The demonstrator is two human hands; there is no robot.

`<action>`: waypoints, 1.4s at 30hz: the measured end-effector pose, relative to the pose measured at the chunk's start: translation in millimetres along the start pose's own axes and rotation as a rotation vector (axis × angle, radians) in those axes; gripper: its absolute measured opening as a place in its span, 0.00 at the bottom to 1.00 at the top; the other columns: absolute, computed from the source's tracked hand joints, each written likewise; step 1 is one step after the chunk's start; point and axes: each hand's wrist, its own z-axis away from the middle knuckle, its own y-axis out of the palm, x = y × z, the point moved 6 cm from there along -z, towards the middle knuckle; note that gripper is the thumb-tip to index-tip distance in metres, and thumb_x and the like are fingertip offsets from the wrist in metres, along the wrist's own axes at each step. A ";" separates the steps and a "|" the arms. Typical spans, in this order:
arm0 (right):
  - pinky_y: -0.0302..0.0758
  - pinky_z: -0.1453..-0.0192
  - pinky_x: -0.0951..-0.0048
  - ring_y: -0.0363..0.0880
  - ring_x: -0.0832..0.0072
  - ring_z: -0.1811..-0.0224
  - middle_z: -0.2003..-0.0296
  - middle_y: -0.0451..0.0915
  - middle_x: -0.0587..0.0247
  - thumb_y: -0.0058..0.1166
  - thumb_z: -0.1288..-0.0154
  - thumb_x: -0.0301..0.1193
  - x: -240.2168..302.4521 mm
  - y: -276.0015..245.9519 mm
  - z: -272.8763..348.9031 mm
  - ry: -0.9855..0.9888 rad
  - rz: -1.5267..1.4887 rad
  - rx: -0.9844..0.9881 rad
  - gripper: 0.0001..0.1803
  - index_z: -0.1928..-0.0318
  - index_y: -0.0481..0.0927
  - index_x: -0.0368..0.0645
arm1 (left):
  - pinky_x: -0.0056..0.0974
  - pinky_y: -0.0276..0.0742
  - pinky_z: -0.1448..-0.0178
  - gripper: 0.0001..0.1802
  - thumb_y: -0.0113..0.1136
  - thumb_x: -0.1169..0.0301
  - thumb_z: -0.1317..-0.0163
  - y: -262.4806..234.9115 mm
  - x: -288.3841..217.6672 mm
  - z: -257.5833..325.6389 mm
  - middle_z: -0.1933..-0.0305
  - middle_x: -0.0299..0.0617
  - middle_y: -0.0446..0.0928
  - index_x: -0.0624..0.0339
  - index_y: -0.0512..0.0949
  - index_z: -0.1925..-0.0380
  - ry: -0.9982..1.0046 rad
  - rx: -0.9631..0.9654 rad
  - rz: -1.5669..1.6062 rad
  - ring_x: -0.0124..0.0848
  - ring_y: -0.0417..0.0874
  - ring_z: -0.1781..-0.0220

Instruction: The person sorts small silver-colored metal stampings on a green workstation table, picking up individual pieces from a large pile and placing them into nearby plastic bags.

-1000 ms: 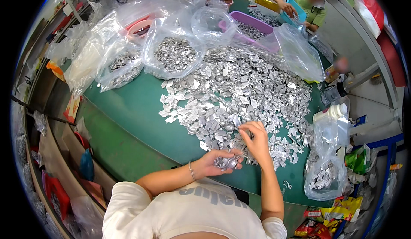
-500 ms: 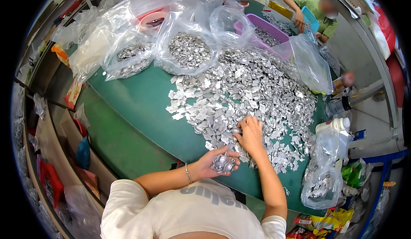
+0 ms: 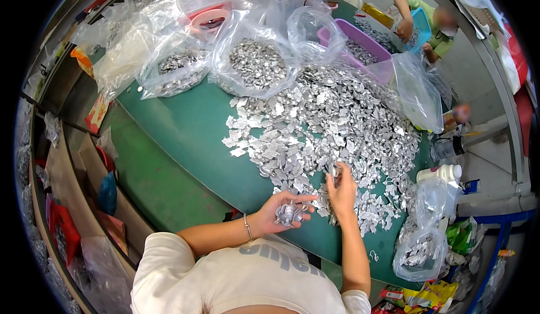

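Note:
A wide heap of small flat silver metal pieces covers much of the green table. My left hand is palm up near the table's front edge, cupping several silver metal pieces with its fingers partly curled. Just right of it, my right hand is raised at the near side of the heap. Its thumb and fingers pinch a small silver metal piece, whose exact shape is too small to make out.
Clear plastic bags of silver pieces stand along the far side, near a purple basket. A person at the far right handles a blue basket. A white bottle and another filled bag sit at the right.
My right hand has drawn back slightly toward me from the heap and lifted a piece. The left hand stays cupped in nearly the same place. The co-worker's blue basket has tilted into fuller view.

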 end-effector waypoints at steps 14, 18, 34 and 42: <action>0.69 0.55 0.66 0.72 0.64 0.62 0.61 0.77 0.60 0.60 0.45 0.24 76.9 56.4 -66.5 -0.503 -0.076 0.054 0.12 0.58 0.81 0.42 | 0.33 0.74 0.66 0.21 0.49 0.65 0.33 -14.6 -17.9 7.5 0.57 0.46 0.73 0.63 0.69 0.43 0.086 -0.010 -0.108 0.36 0.76 0.55; 0.65 0.51 0.63 0.70 0.61 0.58 0.66 0.76 0.61 0.61 0.46 0.26 67.3 80.1 -75.1 -0.422 -0.056 0.240 0.06 0.67 0.79 0.41 | 0.33 0.74 0.67 0.25 0.51 0.67 0.36 -4.0 -19.9 13.2 0.57 0.47 0.72 0.61 0.65 0.39 0.093 -0.039 -0.063 0.36 0.75 0.57; 0.70 0.45 0.64 0.75 0.61 0.53 0.58 0.79 0.56 0.60 0.45 0.26 9.0 -25.4 -71.6 -0.102 -0.262 -0.120 0.13 0.58 0.78 0.36 | 0.42 0.85 0.52 0.23 0.57 0.68 0.40 11.0 -43.5 -18.9 0.46 0.51 0.70 0.61 0.69 0.45 0.118 -0.007 -0.174 0.42 0.75 0.46; 0.55 0.34 0.50 0.60 0.46 0.36 0.36 0.60 0.40 0.62 0.45 0.46 -30.7 14.8 -121.5 -0.193 0.285 -0.144 0.36 0.39 0.66 0.44 | 0.40 0.88 0.56 0.14 0.56 0.70 0.41 15.3 -39.0 -23.9 0.51 0.53 0.67 0.64 0.73 0.56 0.085 -0.065 -0.082 0.45 0.73 0.47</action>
